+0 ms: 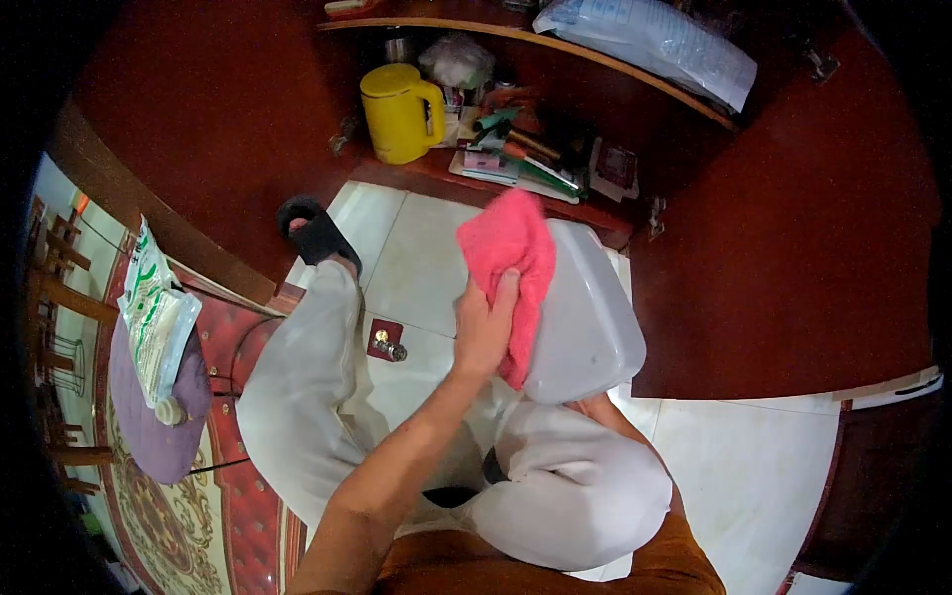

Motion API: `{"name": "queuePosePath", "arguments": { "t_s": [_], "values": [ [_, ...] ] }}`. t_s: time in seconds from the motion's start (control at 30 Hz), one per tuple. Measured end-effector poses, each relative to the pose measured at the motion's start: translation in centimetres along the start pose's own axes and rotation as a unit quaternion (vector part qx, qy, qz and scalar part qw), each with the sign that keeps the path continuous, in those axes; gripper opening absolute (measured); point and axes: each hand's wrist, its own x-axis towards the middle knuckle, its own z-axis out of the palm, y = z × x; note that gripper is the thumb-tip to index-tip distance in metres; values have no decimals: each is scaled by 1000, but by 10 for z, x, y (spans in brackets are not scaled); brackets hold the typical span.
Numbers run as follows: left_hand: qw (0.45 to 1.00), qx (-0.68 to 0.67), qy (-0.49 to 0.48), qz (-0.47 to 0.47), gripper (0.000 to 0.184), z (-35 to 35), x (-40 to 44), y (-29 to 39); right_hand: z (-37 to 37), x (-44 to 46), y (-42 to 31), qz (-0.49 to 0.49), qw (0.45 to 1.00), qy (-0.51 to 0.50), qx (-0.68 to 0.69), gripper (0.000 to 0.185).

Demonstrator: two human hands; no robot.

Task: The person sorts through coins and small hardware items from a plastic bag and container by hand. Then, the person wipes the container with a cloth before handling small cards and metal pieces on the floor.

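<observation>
My left hand is closed round a bright pink cloth, thumb on top. The cloth lies against the left side of a smooth whitish plastic container, which is tilted in front of my right knee. My right hand reaches in from below, past the knee, to the container's lower edge. Its fingers are hidden behind the container, which it appears to hold up.
Ahead stands an open dark red cabinet holding a yellow mug-shaped jug, assorted small items and a plastic-wrapped pack. A small dark red card with a metal piece lies on the tiles. Left, a white-green bag rests on a purple cushion.
</observation>
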Motion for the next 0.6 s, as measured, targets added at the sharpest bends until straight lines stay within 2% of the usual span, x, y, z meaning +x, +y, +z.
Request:
{"name": "queuePosePath", "arguments": {
  "t_s": [0.03,0.1,0.17,0.27,0.37,0.47,0.6],
  "values": [
    [1000,11,18,9,41,2,-5,-2,-1,2,0,-1,1000,4,-4,40],
    [994,-106,-6,-32,39,10,-36,-22,-1,4,2,-1,1000,14,-9,40],
    [990,-70,-83,-88,40,8,-71,-10,-1,8,4,-4,1000,21,-15,40],
    [984,20,-100,145,46,14,-94,-14,1,10,8,-7,999,24,-32,40],
    [932,151,-110,312,56,5,-82,-19,4,13,8,-15,998,24,-51,40],
    [954,58,-123,268,61,-3,-68,-23,7,15,8,-26,997,20,-73,41],
    [940,172,-126,266,61,-19,-62,23,10,20,9,-48,993,10,-109,41]
  ]
}}
